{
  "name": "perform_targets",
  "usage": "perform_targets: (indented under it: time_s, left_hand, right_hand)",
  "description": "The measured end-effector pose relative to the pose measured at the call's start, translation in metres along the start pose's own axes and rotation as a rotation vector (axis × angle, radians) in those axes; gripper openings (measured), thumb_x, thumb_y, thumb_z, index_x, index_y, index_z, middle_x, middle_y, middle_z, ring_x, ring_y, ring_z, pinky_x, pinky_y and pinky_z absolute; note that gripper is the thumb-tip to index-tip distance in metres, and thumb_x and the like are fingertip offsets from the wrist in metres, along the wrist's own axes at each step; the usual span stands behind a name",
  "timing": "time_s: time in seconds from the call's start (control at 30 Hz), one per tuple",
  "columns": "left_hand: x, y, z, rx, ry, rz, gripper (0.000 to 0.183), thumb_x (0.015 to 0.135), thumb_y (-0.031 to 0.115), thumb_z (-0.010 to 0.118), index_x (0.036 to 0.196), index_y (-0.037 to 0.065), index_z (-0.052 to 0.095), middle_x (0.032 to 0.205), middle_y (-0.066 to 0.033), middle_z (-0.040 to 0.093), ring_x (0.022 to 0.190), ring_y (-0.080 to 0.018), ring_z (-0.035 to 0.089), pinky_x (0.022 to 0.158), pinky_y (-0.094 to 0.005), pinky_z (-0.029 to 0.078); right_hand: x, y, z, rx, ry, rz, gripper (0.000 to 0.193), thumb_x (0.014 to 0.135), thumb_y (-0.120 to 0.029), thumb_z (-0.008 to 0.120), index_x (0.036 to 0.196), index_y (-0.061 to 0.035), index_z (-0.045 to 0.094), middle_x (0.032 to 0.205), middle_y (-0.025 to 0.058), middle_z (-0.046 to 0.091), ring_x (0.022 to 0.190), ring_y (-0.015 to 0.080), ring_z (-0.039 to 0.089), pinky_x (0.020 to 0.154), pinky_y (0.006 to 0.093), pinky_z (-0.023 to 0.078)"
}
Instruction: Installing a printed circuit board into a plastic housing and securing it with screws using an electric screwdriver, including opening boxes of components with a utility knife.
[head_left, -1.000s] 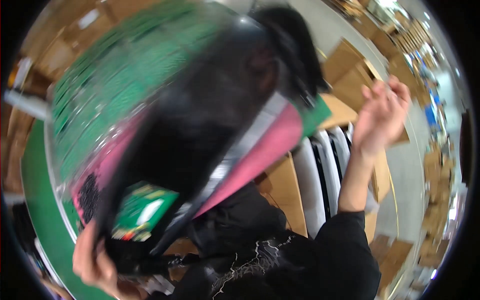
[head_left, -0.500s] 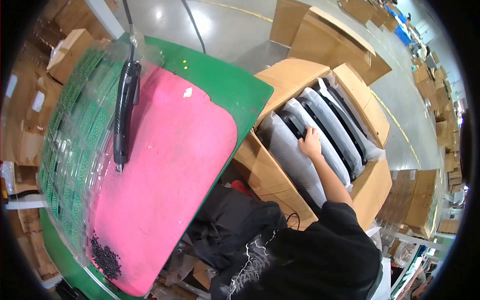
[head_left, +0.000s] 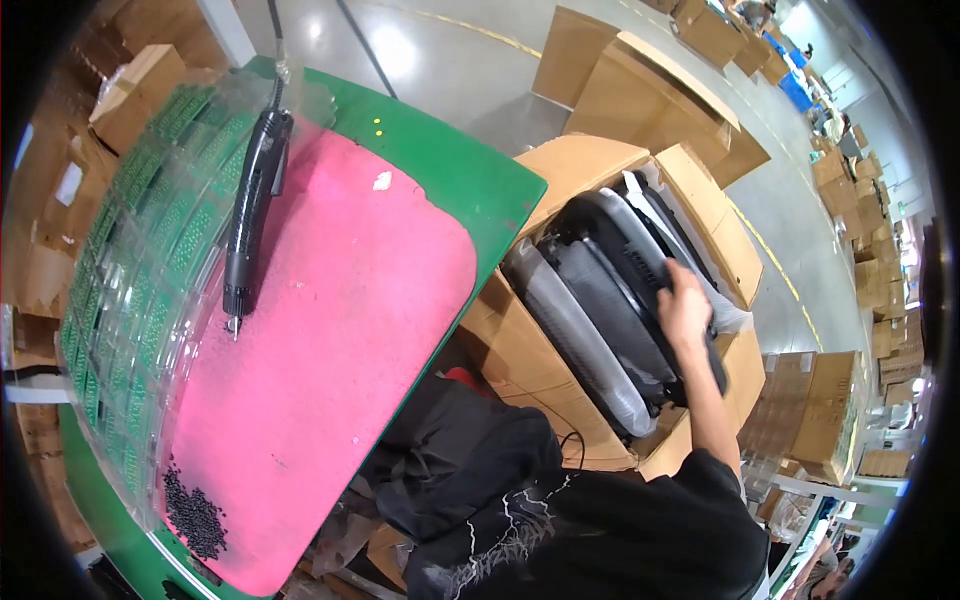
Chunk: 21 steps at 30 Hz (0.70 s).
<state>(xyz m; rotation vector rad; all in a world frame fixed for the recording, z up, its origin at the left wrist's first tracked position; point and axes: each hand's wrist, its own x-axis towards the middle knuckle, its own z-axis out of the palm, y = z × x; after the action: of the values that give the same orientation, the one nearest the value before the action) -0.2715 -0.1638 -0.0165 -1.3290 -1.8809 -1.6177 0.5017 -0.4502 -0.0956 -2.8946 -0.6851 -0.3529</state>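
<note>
Nearest, beside the open cardboard box [head_left: 600, 180], the person's dark sleeve leads to the right hand [head_left: 686, 305], its fingers curled over a black wrapped panel [head_left: 610, 290] standing on edge among others inside, packed upright. The left hand is out of view. Beyond the box, an electric screwdriver [head_left: 250, 210] hangs over the pink mat [head_left: 330, 340] on the green tabletop [head_left: 450, 160].

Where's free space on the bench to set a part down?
The pink mat is mostly bare, between the hanging screwdriver and the green table edge. Crowded: black screws at the mat's near corner, clear trays along its left. The right hand grips a panel in the full carton.
</note>
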Motion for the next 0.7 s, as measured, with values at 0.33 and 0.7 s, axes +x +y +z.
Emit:
perform_targets:
  time_s: [0.33,0.7]
  left_hand:
    - [-0.030,0.222,0.120,-0.478,-0.584,0.270,0.020,0.091,0.006,0.048,0.104,-0.005,0.057,0.108,-0.0150,0.058,0.102,-0.0242,0.054,0.095,-0.0366,0.041]
    - [-0.100,0.322,0.155,-0.509,-1.311,0.612,0.057,0.082,0.024,0.070,0.128,0.001,0.047,0.121,-0.0194,0.054,0.116,-0.0385,0.051,0.100,-0.0450,0.040]
  right_hand:
    - [0.086,-0.012,-0.149,0.295,0.647,-0.301,0.033,0.097,-0.011,0.057,0.127,0.0016,0.057,0.102,0.0112,0.069,0.085,0.0103,0.060,0.077,0.0255,0.049]
    - [0.080,-0.310,-0.143,0.477,-0.376,-1.370,0.021,0.084,-0.002,0.061,0.105,-0.0016,0.064,0.094,0.0146,0.065,0.082,0.0355,0.064,0.073,0.0391,0.052]
